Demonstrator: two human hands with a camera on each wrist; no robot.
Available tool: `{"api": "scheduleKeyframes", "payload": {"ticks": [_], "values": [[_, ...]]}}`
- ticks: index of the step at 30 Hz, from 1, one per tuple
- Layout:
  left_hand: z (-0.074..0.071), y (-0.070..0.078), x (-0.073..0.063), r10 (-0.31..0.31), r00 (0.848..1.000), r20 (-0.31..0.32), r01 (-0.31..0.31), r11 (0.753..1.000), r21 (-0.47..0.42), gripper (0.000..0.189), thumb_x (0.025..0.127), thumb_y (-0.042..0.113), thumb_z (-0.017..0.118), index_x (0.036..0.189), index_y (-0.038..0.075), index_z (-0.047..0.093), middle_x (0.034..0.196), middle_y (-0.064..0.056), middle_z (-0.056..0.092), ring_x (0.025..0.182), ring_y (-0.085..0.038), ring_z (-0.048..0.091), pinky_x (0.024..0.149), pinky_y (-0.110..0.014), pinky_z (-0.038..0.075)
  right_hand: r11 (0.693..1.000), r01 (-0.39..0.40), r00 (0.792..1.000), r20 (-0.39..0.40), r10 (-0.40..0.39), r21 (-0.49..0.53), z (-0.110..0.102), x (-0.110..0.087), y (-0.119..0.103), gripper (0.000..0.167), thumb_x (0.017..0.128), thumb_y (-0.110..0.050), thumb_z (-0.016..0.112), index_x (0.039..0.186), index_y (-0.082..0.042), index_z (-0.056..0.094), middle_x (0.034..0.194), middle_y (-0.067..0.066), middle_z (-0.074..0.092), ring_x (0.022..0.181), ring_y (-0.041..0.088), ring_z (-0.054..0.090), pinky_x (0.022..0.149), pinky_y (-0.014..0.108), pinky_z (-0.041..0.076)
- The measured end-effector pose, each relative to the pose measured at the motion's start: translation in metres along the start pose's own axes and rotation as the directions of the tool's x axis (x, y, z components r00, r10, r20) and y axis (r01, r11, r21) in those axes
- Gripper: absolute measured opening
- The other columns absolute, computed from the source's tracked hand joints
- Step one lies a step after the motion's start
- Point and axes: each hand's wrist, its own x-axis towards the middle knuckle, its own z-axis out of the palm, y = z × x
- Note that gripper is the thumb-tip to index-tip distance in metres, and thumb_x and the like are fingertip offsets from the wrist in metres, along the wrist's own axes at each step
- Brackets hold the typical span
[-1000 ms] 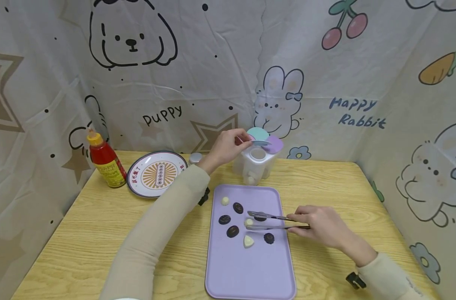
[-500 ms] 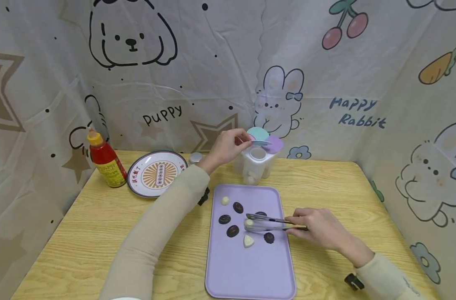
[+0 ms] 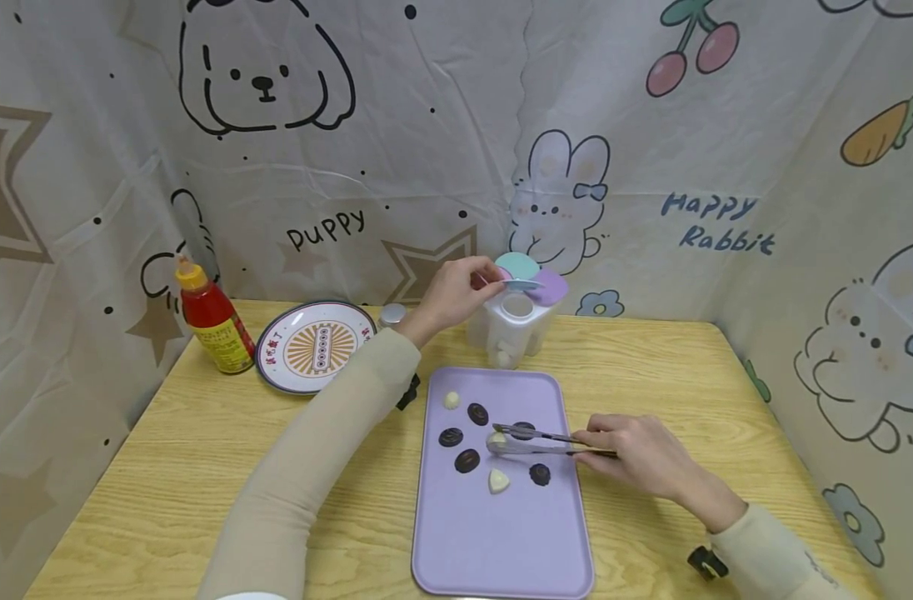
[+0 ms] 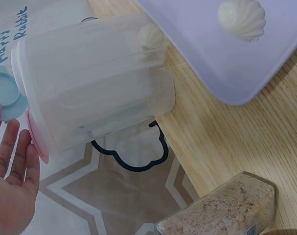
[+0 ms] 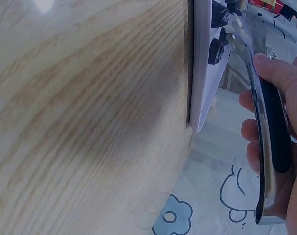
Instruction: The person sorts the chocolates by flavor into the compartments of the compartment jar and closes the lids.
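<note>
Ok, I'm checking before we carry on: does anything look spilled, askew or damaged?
Nothing stands out. The scattered chocolate-like pieces lie on the tray, with no spill or breakage visible. The blue lid on the container is raised, but the left hand holds it up.

Pale printed cloth (image 3: 426, 150) hangs as a wall behind the table (image 3: 651, 371), creased in long folds and turning forward along both sides like a booth. Straight ahead I see a line-drawn dog (image 3: 265, 87) above the word "Puppy" (image 3: 326, 231) — then a rabbit (image 3: 554, 208), cherries (image 3: 666, 75) and "Happy Rabbit" (image 3: 726, 240) lettering. A carrot (image 3: 876, 133) and a larger rabbit decorate the right side; brown stars (image 3: 14, 508) mark the left. The tabletop is yellowish wood grain — a bright glare spot (image 5: 44, 4) shines on it.
</note>
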Motion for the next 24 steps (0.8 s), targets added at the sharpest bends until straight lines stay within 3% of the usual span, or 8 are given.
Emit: {"api": "scheduleKeyframes", "payload": {"ticks": [5,10,16,24], "values": [[0.000,0.001,0.000,0.001,1.000,0.002,-0.001,1.000,-0.002,0.013,0.102,0.024,0.072,0.108,0.013,0.073,0.111,-0.006,0.077,0.098,-0.020,0.068,0.088,-0.032,0.057,1.000,-0.012,1.000,-0.021,0.012,0.002,-0.004,-0.001,0.002,0.019,0.079,-0.021,0.092,0.096,-0.015,0.085,0.077,-0.012,0.065,0.062,-0.012,0.039,0.050,0.005,0.029],[0.000,0.000,0.000,0.010,1.000,0.001,-0.010,1.000,0.001,0.013,0.102,0.023,0.072,0.108,0.012,0.073,0.111,-0.007,0.077,0.098,-0.021,0.069,0.088,-0.032,0.058,1.000,0.014,0.997,-0.074,-0.014,-0.001,-0.010,0.002,0.006,0.016,0.090,-0.029,0.085,0.096,-0.014,0.084,0.078,-0.011,0.068,0.063,-0.011,0.042,0.051,0.005,0.033],[0.000,0.001,-0.001,0.012,1.000,-0.004,-0.012,1.000,0.002,0.012,0.102,0.023,0.072,0.107,0.012,0.073,0.110,-0.007,0.077,0.098,-0.021,0.069,0.088,-0.032,0.058,0.999,0.037,0.989,-0.145,-0.040,-0.019,-0.029,0.012,0.017,0.031,0.100,-0.039,0.073,0.096,-0.010,0.084,0.079,-0.008,0.072,0.060,-0.010,0.046,0.050,0.007,0.036],[0.000,0.001,0.000,0.003,1.000,0.004,-0.003,1.000,-0.003,0.013,0.102,0.024,0.072,0.107,0.013,0.073,0.110,-0.007,0.077,0.099,-0.021,0.069,0.089,-0.033,0.058,0.995,0.020,0.976,-0.214,-0.040,-0.096,-0.057,0.031,0.034,0.063,0.107,-0.057,0.048,0.094,-0.007,0.084,0.078,-0.002,0.073,0.053,-0.003,0.050,0.046,0.012,0.037]]}}
